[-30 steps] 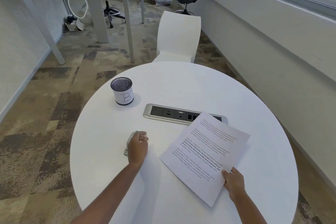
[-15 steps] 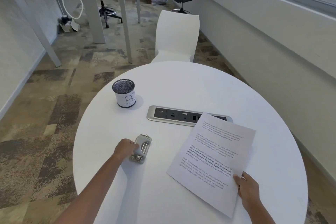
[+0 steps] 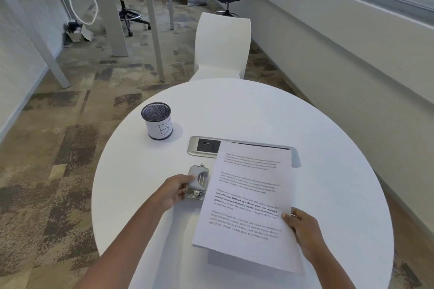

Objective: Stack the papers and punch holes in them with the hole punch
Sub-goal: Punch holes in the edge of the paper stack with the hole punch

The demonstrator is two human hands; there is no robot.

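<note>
A stack of printed white papers (image 3: 249, 204) is held just above the round white table (image 3: 328, 138). My right hand (image 3: 303, 230) pinches its right edge near the lower corner, thumb on top. The stack's left edge meets the grey metal hole punch (image 3: 197, 182), which sits on the table left of centre. My left hand (image 3: 173, 191) grips the punch from its left side, thumb over the top of the handle. How many sheets are in the stack cannot be told.
A black mesh pen cup (image 3: 156, 121) labelled "B" stands at the table's back left. A silver power socket panel (image 3: 204, 146) is set into the table, partly under the papers. A white chair (image 3: 222, 47) stands beyond the far edge.
My right hand has swung the papers left and squared them up, bringing their left edge to the punch. My left hand has turned the punch and moved it right toward the papers.
</note>
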